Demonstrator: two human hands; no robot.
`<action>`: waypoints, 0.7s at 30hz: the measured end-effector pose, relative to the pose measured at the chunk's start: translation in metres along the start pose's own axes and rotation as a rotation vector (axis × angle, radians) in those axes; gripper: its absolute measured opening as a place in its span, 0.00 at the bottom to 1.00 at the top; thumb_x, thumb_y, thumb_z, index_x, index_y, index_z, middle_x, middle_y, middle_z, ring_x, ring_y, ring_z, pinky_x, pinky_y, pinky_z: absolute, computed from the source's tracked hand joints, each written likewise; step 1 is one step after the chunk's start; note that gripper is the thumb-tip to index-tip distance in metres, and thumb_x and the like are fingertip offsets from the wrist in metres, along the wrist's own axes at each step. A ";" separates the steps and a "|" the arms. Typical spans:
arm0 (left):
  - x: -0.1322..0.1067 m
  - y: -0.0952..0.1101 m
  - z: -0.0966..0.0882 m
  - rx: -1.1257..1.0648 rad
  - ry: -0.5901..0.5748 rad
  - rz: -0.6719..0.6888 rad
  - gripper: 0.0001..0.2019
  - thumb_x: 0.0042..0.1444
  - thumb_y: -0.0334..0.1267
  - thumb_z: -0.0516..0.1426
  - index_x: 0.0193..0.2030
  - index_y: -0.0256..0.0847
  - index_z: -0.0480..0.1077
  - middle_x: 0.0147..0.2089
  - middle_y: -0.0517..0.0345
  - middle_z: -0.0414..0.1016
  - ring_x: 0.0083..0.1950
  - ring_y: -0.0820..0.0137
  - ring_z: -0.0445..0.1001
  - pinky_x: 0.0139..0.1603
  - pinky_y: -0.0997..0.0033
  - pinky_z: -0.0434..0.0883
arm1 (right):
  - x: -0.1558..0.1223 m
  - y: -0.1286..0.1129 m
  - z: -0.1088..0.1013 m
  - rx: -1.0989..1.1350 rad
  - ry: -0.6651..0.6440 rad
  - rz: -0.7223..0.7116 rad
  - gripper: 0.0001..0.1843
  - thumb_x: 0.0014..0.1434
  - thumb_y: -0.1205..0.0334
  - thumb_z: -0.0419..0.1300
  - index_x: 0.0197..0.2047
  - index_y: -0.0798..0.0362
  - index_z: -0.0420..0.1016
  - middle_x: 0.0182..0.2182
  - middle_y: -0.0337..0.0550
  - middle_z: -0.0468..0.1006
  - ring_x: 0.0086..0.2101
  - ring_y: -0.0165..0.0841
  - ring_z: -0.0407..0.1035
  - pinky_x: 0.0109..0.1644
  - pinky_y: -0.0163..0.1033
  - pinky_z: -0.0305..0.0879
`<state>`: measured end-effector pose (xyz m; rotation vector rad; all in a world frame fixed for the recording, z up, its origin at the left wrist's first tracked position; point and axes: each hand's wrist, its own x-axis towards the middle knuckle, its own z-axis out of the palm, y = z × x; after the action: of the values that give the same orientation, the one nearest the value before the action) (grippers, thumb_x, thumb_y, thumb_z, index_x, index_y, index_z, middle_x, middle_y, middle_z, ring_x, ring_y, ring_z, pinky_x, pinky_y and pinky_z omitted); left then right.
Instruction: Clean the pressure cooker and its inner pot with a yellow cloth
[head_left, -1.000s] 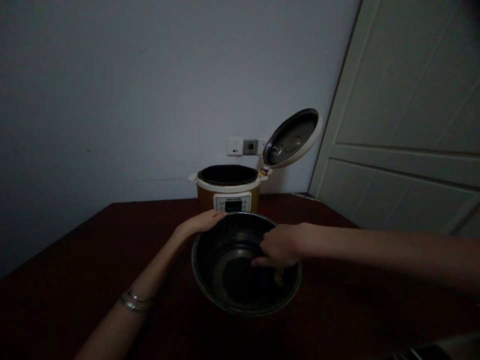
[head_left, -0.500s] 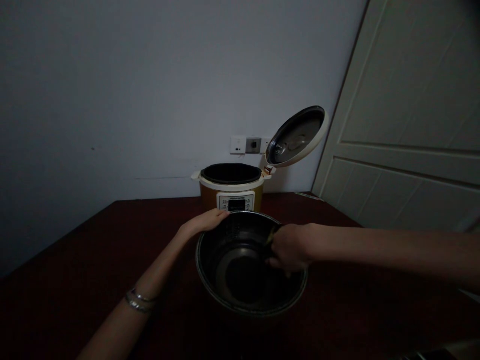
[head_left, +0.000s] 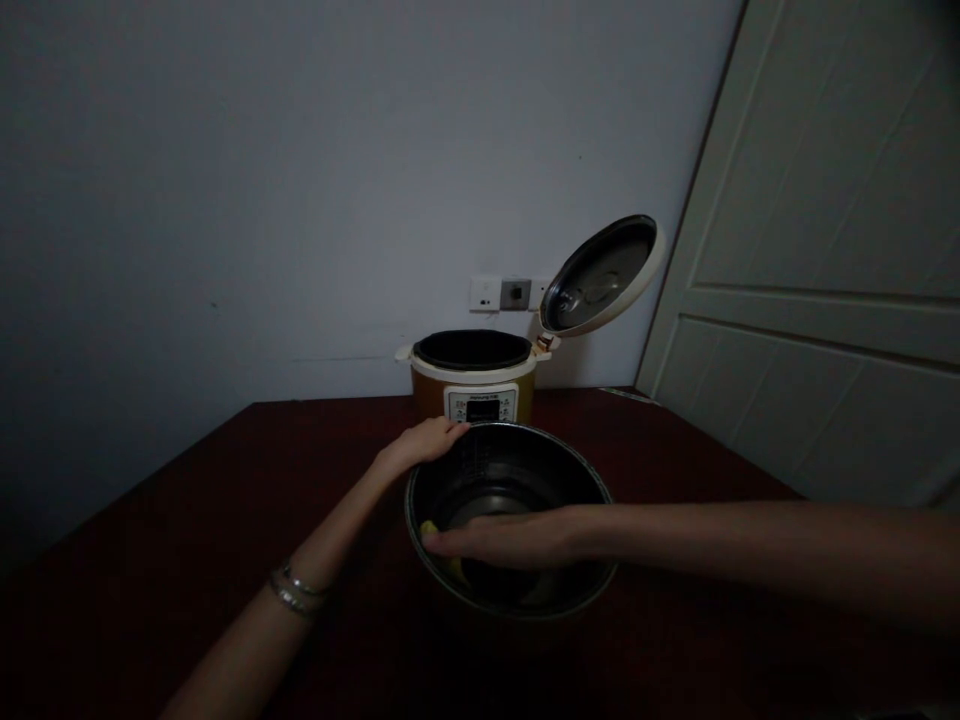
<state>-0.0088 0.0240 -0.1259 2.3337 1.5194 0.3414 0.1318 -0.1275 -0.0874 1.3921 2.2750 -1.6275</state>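
Note:
A dark rice cooker inner pot (head_left: pixel 525 470), tilted with its mouth towards me, rests on the dark red table. My left hand (head_left: pixel 435 438) grips its rim at the far left, fingers closed over the edge. Inside the pot, my right hand (head_left: pixel 510 540) reaches across to the left wall. It presses a small yellow cloth or sponge (head_left: pixel 429 527) there; most of that piece is hidden under the fingers, and I cannot tell which it is. Behind the pot stands the rice cooker body (head_left: pixel 435 392), its lid (head_left: pixel 600 285) raised to the right.
Sockets and a switch (head_left: pixel 515 293) sit on the pale wall (head_left: pixel 300 200) behind the cooker. A white panelled door (head_left: pixel 817 380) stands at the right. The table (head_left: pixel 225 500) spreads out on both sides of the pot. The light is dim.
My right hand has swept with the yellow piece from the pot's right wall across to its left wall. My left hand still holds the rim. The view has shifted slightly.

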 end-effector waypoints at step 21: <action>-0.005 0.004 -0.007 0.070 -0.028 0.216 0.24 0.61 0.49 0.42 0.32 0.36 0.72 0.35 0.47 0.78 0.39 0.62 0.74 0.40 0.68 0.66 | 0.052 0.064 -0.070 -1.263 0.141 -0.167 0.11 0.52 0.70 0.59 0.39 0.57 0.79 0.60 0.55 0.64 0.63 0.43 0.48 0.67 0.50 0.33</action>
<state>-0.0104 0.0191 -0.1176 2.5533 1.2889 0.3110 0.1742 -0.0369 -0.1282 0.9312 2.6151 0.1129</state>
